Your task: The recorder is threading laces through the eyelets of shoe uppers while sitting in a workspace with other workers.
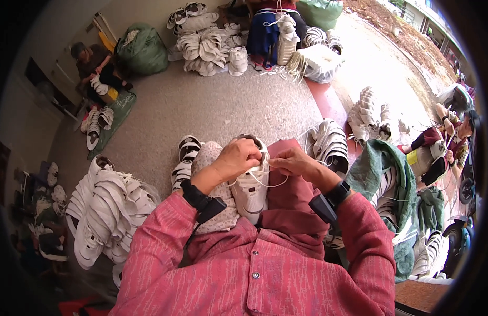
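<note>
A white sneaker (250, 199) rests between my thighs, toe toward me and its opening away. A thin white shoelace (278, 185) runs from its eyelets and droops in a loop on the right. My left hand (237, 159) is closed over the upper part of the lacing, fingers curled in a pinch on the lace; its fingertips are partly hidden. Just right of the shoe, my right hand (296, 162) pinches the lace between thumb and forefinger. A patterned cloth (212, 210) covers my left thigh.
Stacked white shoes (110, 210) lie at my left, with another stack (331, 145) beyond my right knee. A green sack (383, 163) holds more shoes on the right. Farther off are shoe heaps (204, 47), a green bag (142, 50) and seated people (99, 66) with shoes.
</note>
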